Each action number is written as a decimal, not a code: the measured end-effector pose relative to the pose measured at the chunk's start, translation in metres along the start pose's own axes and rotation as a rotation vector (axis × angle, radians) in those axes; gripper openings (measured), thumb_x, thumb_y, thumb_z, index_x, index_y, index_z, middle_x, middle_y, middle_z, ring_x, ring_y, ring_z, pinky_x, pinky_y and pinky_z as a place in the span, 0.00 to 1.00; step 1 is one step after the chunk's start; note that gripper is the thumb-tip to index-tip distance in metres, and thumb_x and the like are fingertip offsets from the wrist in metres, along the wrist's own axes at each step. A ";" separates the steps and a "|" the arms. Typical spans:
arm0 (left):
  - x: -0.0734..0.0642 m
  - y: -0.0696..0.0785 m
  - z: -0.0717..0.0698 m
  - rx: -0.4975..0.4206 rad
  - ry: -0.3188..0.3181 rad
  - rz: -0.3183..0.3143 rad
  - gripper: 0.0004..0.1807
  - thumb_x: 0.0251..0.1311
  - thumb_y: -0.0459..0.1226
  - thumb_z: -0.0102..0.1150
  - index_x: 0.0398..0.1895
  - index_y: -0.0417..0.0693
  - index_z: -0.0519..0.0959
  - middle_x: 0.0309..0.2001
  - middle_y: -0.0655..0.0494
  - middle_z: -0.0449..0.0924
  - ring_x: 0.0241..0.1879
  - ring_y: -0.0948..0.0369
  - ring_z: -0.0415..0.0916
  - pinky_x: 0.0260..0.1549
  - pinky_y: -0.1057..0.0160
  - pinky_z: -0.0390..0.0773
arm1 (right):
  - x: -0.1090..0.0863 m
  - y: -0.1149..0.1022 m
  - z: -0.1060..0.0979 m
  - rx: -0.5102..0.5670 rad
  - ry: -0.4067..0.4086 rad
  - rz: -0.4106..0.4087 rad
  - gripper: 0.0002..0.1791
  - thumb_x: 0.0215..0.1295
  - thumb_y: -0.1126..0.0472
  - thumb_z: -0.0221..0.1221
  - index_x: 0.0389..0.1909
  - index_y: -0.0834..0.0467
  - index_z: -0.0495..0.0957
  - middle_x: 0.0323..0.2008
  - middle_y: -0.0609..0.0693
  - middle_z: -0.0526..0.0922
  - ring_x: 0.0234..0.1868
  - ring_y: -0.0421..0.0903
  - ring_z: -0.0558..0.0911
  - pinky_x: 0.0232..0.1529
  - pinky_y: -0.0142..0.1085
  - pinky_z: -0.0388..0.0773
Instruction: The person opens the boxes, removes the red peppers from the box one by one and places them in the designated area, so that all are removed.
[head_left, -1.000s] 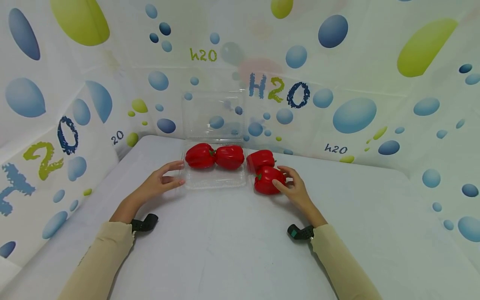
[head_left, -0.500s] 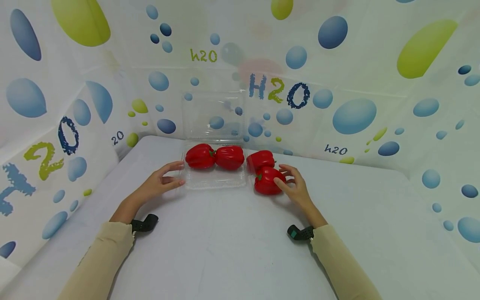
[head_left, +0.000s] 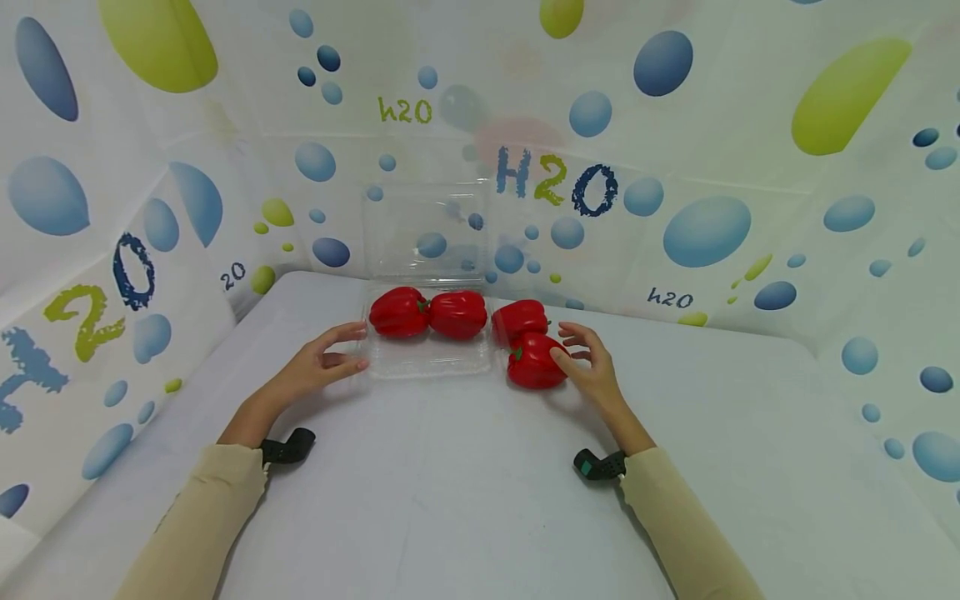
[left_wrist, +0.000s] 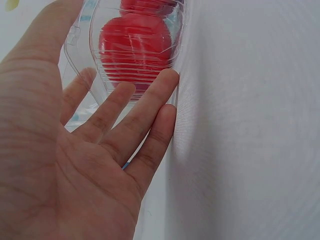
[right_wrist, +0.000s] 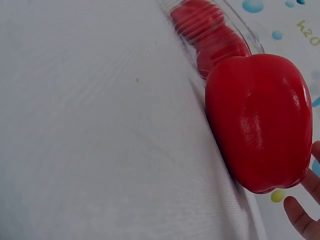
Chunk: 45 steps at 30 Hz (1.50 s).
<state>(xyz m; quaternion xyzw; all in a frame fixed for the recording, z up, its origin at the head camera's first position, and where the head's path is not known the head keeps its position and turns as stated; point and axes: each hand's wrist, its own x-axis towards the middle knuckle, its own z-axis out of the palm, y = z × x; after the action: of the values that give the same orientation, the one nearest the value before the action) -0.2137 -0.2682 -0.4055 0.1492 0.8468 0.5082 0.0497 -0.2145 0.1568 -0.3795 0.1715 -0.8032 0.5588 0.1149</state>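
Observation:
Two red bell peppers, a left one (head_left: 397,313) and a right one (head_left: 459,315), lie side by side at the back of a clear plastic clamshell box (head_left: 431,360). My left hand (head_left: 309,368) is at the box's left side, with fingers spread; in the left wrist view the fingertips (left_wrist: 169,79) are right at its ribbed wall. Outside the box to the right lie a rear pepper (head_left: 519,320) and a front pepper (head_left: 536,363). Beside the front one is my right hand (head_left: 597,377), fingers spread, thumb overlapping its right side. In the right wrist view a gap shows between thumb (right_wrist: 296,216) and pepper (right_wrist: 257,125).
The box's transparent lid (head_left: 424,230) stands raised against the patterned backdrop (head_left: 712,150) behind the table. A white cloth (head_left: 450,500) covers the table. Each wrist wears a black camera, a left one (head_left: 288,447) and a right one (head_left: 598,465).
My right hand's fingers and thumb have loosened and shifted slightly right, off the front pepper. The left hand, box and peppers look the same.

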 end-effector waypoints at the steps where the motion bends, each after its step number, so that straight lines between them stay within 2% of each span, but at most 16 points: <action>1: 0.000 0.000 0.000 0.000 0.000 -0.001 0.37 0.66 0.40 0.60 0.75 0.48 0.55 0.71 0.38 0.59 0.62 0.37 0.68 0.60 0.41 0.69 | 0.000 -0.001 0.000 -0.002 0.001 -0.001 0.27 0.65 0.66 0.58 0.63 0.70 0.67 0.57 0.68 0.73 0.57 0.67 0.71 0.55 0.51 0.72; 5: 0.000 0.000 0.000 0.002 0.002 0.001 0.37 0.66 0.41 0.60 0.75 0.47 0.55 0.70 0.38 0.59 0.62 0.37 0.68 0.60 0.41 0.69 | 0.000 -0.004 0.001 0.002 0.006 -0.018 0.26 0.65 0.67 0.58 0.63 0.70 0.66 0.57 0.68 0.73 0.57 0.69 0.70 0.56 0.53 0.71; 12: 0.002 -0.002 0.000 -0.002 0.000 0.007 0.37 0.66 0.40 0.60 0.75 0.46 0.55 0.70 0.37 0.60 0.62 0.37 0.68 0.60 0.42 0.69 | -0.001 -0.008 0.002 0.030 0.002 -0.069 0.28 0.62 0.68 0.60 0.62 0.72 0.66 0.57 0.71 0.72 0.56 0.72 0.68 0.58 0.66 0.66; 24: 0.001 0.000 0.000 0.006 -0.003 0.001 0.38 0.66 0.41 0.60 0.75 0.47 0.55 0.71 0.37 0.59 0.63 0.37 0.67 0.60 0.41 0.69 | -0.001 -0.015 0.003 -0.017 0.014 -0.111 0.28 0.60 0.69 0.62 0.61 0.72 0.68 0.57 0.69 0.74 0.56 0.66 0.71 0.57 0.65 0.67; 26: 0.001 -0.001 0.000 0.005 -0.002 -0.002 0.38 0.66 0.41 0.60 0.75 0.47 0.55 0.71 0.38 0.59 0.63 0.37 0.67 0.60 0.40 0.69 | -0.002 -0.017 0.003 -0.030 0.017 -0.121 0.28 0.60 0.70 0.62 0.60 0.72 0.68 0.57 0.69 0.74 0.56 0.63 0.71 0.58 0.56 0.70; 27: 0.001 -0.002 0.000 0.003 -0.001 -0.005 0.38 0.65 0.41 0.60 0.75 0.47 0.55 0.71 0.38 0.59 0.63 0.37 0.68 0.60 0.40 0.69 | -0.002 -0.017 0.003 -0.031 0.019 -0.131 0.28 0.59 0.70 0.62 0.60 0.73 0.68 0.57 0.69 0.74 0.56 0.64 0.71 0.58 0.56 0.70; 31: 0.001 -0.003 0.000 -0.002 -0.003 -0.004 0.38 0.65 0.41 0.60 0.75 0.48 0.55 0.71 0.38 0.59 0.62 0.37 0.68 0.59 0.40 0.70 | -0.001 -0.019 0.005 -0.027 0.013 -0.158 0.27 0.59 0.71 0.62 0.60 0.73 0.69 0.57 0.70 0.73 0.56 0.65 0.71 0.58 0.56 0.71; 33: 0.001 -0.004 0.000 -0.004 -0.003 -0.005 0.38 0.65 0.41 0.60 0.75 0.48 0.55 0.71 0.38 0.59 0.62 0.37 0.68 0.59 0.40 0.69 | -0.001 -0.020 0.005 -0.024 0.010 -0.178 0.26 0.59 0.72 0.61 0.59 0.74 0.69 0.57 0.71 0.73 0.56 0.64 0.71 0.57 0.64 0.69; 36: 0.001 -0.004 0.000 -0.002 -0.003 -0.005 0.38 0.65 0.41 0.61 0.75 0.48 0.55 0.71 0.38 0.59 0.63 0.37 0.67 0.60 0.41 0.69 | -0.001 -0.022 0.006 -0.032 0.010 -0.198 0.26 0.59 0.72 0.61 0.59 0.74 0.69 0.57 0.70 0.73 0.55 0.50 0.73 0.57 0.55 0.73; 38: 0.001 -0.004 0.000 -0.003 -0.003 -0.006 0.38 0.65 0.41 0.61 0.75 0.48 0.55 0.71 0.38 0.59 0.63 0.37 0.67 0.60 0.41 0.69 | -0.001 -0.024 0.007 -0.035 0.011 -0.212 0.26 0.59 0.73 0.61 0.58 0.74 0.69 0.57 0.70 0.73 0.54 0.40 0.72 0.57 0.42 0.75; 40: 0.001 -0.004 -0.001 -0.004 -0.004 -0.006 0.38 0.65 0.41 0.61 0.75 0.49 0.55 0.71 0.38 0.59 0.63 0.38 0.68 0.60 0.41 0.69 | -0.001 -0.025 0.007 -0.030 0.009 -0.229 0.26 0.58 0.73 0.62 0.58 0.74 0.69 0.56 0.71 0.73 0.53 0.33 0.71 0.55 0.31 0.74; 42: 0.001 -0.004 -0.001 -0.006 -0.005 -0.009 0.38 0.66 0.41 0.60 0.75 0.49 0.55 0.71 0.39 0.59 0.63 0.38 0.68 0.59 0.41 0.70 | -0.001 -0.027 0.008 -0.019 0.005 -0.248 0.26 0.58 0.74 0.62 0.58 0.75 0.69 0.56 0.72 0.73 0.53 0.30 0.70 0.53 0.24 0.72; 45: 0.001 -0.003 -0.001 -0.006 -0.003 -0.016 0.38 0.65 0.41 0.61 0.75 0.50 0.55 0.71 0.39 0.59 0.63 0.38 0.68 0.59 0.41 0.70 | -0.002 -0.029 0.010 -0.015 0.002 -0.264 0.26 0.57 0.75 0.62 0.57 0.75 0.69 0.56 0.72 0.73 0.53 0.34 0.71 0.53 0.26 0.74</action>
<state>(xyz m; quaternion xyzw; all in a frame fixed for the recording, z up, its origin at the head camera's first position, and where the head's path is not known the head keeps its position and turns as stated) -0.2158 -0.2699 -0.4079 0.1430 0.8463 0.5102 0.0554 -0.2008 0.1388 -0.3585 0.2743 -0.7775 0.5332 0.1896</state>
